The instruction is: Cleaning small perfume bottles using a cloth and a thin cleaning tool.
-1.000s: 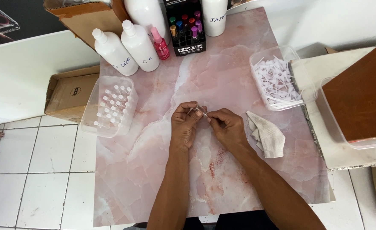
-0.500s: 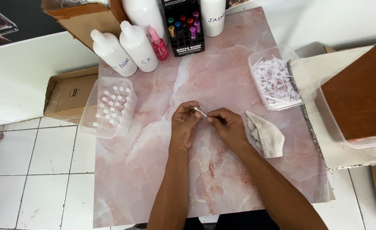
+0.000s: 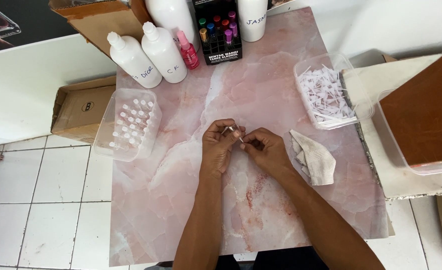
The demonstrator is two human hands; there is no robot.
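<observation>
While the left hand (image 3: 220, 146) pinches a tiny clear vial (image 3: 232, 129) between thumb and fingertips, the right hand (image 3: 264, 148) closes its thumb and forefinger on the vial's right end, where a thin white part shows. A second ago the vial lay flatter between the two hands; now it tilts up to the left and the right fingertips sit closer in, so the small part looks to be going in or being seated. Both hands hover just above the middle of the pink marbled desk (image 3: 181, 210). A crumpled cloth (image 3: 315, 159) lies just right of the right hand. Farther right, a clear tub of white plastic pieces (image 3: 326, 93) sits near the desk edge; at the left edge a clear tray of capped vials (image 3: 130, 125) overhangs slightly. White bottles (image 3: 150, 55) stand at the far edge. Bare desk lies open toward the person.
</observation>
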